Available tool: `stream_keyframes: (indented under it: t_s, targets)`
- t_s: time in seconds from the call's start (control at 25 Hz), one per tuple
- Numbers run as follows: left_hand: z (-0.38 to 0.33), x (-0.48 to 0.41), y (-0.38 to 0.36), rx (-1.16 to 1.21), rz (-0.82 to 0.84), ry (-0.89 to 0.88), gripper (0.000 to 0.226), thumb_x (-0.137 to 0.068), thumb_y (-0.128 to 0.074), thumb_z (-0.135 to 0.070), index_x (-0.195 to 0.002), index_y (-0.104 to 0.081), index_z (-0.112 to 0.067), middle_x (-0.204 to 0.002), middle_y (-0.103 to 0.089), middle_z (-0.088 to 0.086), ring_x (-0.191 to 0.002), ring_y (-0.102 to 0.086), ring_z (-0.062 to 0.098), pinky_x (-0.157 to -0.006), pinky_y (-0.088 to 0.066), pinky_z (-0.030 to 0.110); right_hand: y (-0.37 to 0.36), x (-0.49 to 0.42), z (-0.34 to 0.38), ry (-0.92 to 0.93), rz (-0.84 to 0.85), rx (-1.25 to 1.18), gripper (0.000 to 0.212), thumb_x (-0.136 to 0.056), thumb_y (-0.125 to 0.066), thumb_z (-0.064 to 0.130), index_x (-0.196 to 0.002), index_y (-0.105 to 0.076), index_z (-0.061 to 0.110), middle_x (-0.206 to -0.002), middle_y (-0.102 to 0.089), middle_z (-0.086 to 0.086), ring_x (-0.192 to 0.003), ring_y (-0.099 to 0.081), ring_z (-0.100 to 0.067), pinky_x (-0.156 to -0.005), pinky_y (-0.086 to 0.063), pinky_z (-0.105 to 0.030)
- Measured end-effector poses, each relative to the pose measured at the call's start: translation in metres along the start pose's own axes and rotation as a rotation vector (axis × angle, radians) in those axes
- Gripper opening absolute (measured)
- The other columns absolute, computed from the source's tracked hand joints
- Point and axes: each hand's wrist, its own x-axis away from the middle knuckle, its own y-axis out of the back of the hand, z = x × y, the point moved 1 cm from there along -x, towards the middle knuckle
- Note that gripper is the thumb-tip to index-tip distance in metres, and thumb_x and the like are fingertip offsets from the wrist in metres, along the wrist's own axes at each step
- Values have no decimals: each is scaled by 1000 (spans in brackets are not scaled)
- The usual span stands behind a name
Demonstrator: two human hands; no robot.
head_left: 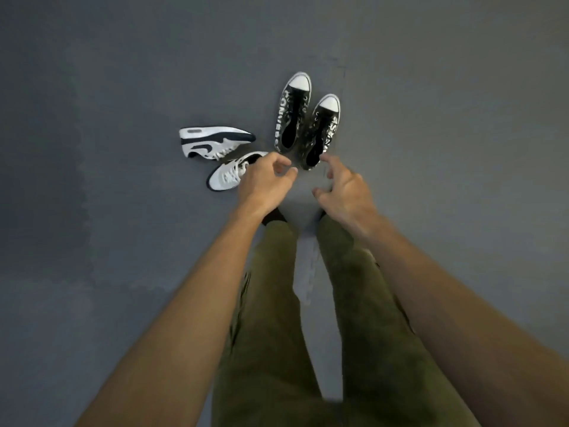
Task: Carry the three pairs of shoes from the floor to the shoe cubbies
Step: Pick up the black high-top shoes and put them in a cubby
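Black shoes point(303, 118) and white shoes point(221, 149) sit on the grey floor point(107, 87). Left hand point(264, 180) and right hand point(345, 186) hover above, fingers spread, holding nothing.

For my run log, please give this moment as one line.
left hand open, empty | right hand open, empty | both above black-and-white canvas sneakers | white-and-navy trainers on grey floor

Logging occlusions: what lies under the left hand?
The left hand covers the heel end of the upright white mesh sneaker on the grey floor. Its toe and laces show; its collar and any contact with the hand cannot be seen.
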Motion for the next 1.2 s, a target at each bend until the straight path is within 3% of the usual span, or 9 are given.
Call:
stream_keyframes:
  t_s: [0.2,0.44,0.56,0.72,0.88,1.04,1.2]
  targets:
    - [66,-148,-86,-18,11,90,21,-88,-67,-37,-105,-73,-27,-96,-68,-12,-104,-68,16,-96,-52,34,-80,-152,-58,-22,145,151,73,-93,-62,26,-156,-26,31,-128,-58,-16,-116,-57,-37,-92,-49,-43]
    - [129,-275,-150,-25,-41,86,33,-91,-64,-40,-120,-66,-26,-97,-68,-11,-101,-66,18,-89,-51,33,-157,-277,-90,-16,266,327,82,-91,-62,24,-157,-15,36,-130,-52,-18,-121,-51,-37,-95,-50,-48]
    - [144,-298,-169,4,-104,79,29,-96,-58,-42,-121,-61,-28,-79,-57,-15,-89,-60,16,-78,-45,31,-181,-296,-92,-12,252,301,84,-91,-63,20,-157,-12,36,-128,-52,-19,-118,-53,-36,-95,-51,-46]
    - [145,-307,-180,-34,-150,60,11,-97,-57,-32,-104,-64,-27,-69,-51,-15,-78,-57,15,-64,-39,30,-193,-295,-90,42,45,210,83,-88,-65,10,-151,-16,34,-111,-52,-17,-90,-59,-30,-76,-55,-40]
    - [142,-305,-178,-27,-160,61,11,-92,-64,-29,-100,-58,-25,-77,-57,-12,-74,-57,12,-70,-45,33,-198,-291,-93,81,131,275,87,-91,-63,11,-154,-11,40,-111,-52,-17,-90,-58,-29,-77,-56,-40]
    - [138,-312,-177,97,-253,10,41,-84,-69,-14,-118,-48,-15,-113,-60,-8,-96,-63,14,-78,-46,29,-200,-325,-94,-5,170,242,69,-91,-64,20,-150,-32,34,-120,-54,-19,-106,-59,-35,-82,-50,-40]
    - [129,-329,-180,107,-37,74,59,-83,-59,-5,-138,-54,-28,-125,-67,-9,-113,-63,14,-93,-48,27,-199,-348,-92,-43,124,224,33,-90,-63,22,-123,-61,18,-117,-65,-18,-107,-64,-38,-92,-55,-45]
